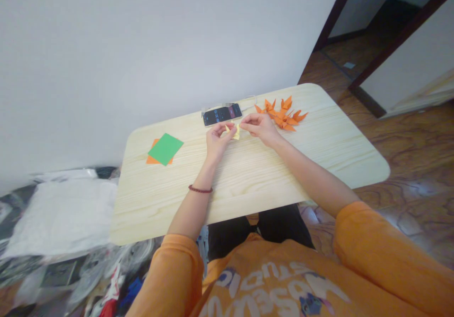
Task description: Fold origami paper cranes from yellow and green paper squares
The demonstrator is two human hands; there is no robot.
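My left hand and my right hand meet above the middle of a light wooden table, pinching a small folded piece of yellow paper between their fingertips. Just beyond my right hand lies a cluster of orange origami cranes. A black smartphone with a lit screen lies beyond my left hand, a cable running from it. Further left, a green paper sheet rests on an orange paper sheet.
A white wall runs along the table's far side. Bags and clothes are heaped on the floor at the left. A wooden floor and a doorway lie to the right. My orange sleeves and dark-trousered knees show below the table.
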